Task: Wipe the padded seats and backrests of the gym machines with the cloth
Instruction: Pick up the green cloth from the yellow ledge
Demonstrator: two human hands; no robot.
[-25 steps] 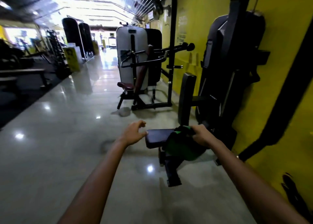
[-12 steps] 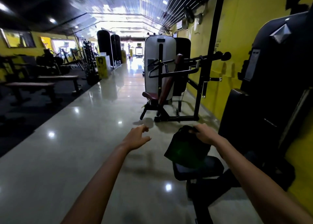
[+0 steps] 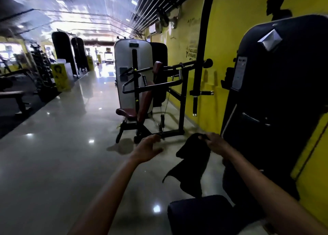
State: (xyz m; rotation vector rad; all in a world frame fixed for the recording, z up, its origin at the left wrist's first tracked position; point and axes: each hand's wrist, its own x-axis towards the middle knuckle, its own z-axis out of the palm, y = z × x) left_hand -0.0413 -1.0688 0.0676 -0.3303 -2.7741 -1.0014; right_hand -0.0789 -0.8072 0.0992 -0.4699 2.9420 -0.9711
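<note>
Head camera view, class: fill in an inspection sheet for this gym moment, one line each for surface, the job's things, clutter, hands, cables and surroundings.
Surface: glossy pale floor showing light reflections.
Job's things: dark cloth hanging free above the near dark seat pad; further off, a maroon seat and maroon backrest on the next machine.
Clutter: nothing seen on the floor close by.
Hands: right hand grips the cloth's top edge; left hand is open and holds nothing.
Cables: thin cable running down on the next machine.
Surroundings: yellow wall on the right, black machine shroud, weight rack on the left.
</note>
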